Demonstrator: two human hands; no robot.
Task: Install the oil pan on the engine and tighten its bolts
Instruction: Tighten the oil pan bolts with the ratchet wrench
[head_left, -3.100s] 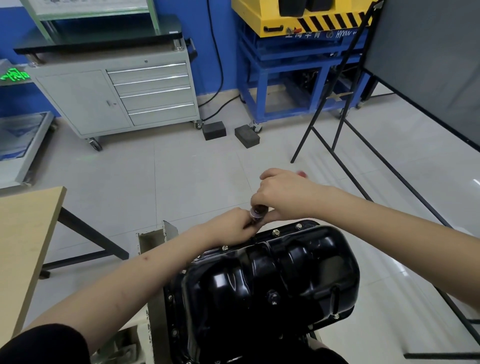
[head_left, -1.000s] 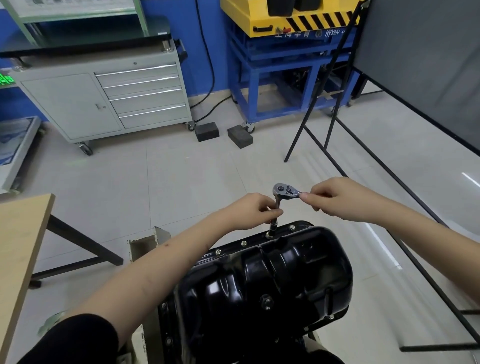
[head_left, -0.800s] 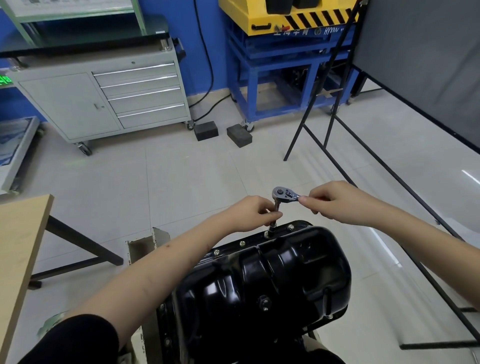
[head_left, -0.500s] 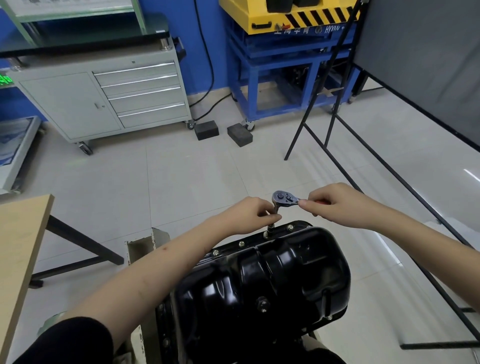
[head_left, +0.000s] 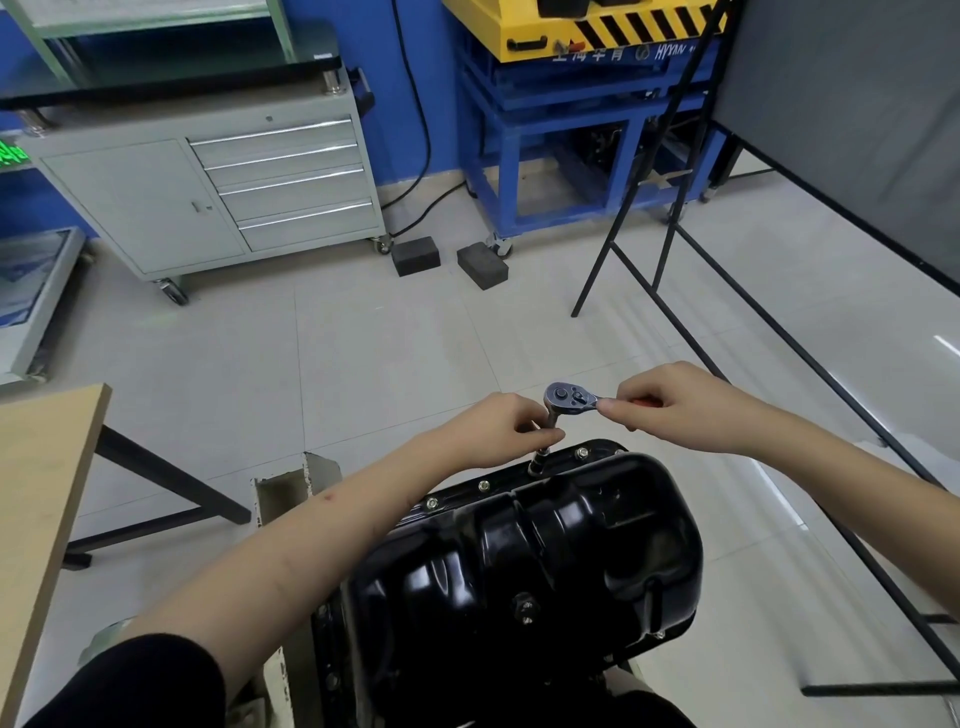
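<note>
A glossy black oil pan (head_left: 545, 561) sits upside-down on the engine in the lower middle of the head view, with bolts (head_left: 483, 486) along its far flange. A ratchet wrench (head_left: 566, 399) stands on an extension whose socket rests on a bolt at the far rim (head_left: 537, 462). My left hand (head_left: 498, 428) pinches the extension shaft just below the ratchet head. My right hand (head_left: 675, 408) grips the ratchet's red handle, which is mostly hidden in the fist.
A wooden table (head_left: 36, 493) stands at the left. A black metal frame (head_left: 727, 322) runs along the right. Farther off are a grey drawer cabinet (head_left: 218, 187), two dark blocks (head_left: 447, 257) on the floor and a blue-and-yellow machine stand (head_left: 571, 130).
Three seconds ago both hands were bunched over the bolt. Since then the right hand has held the ratchet handle out to the right, swinging it only slightly; the left hand stays on the extension.
</note>
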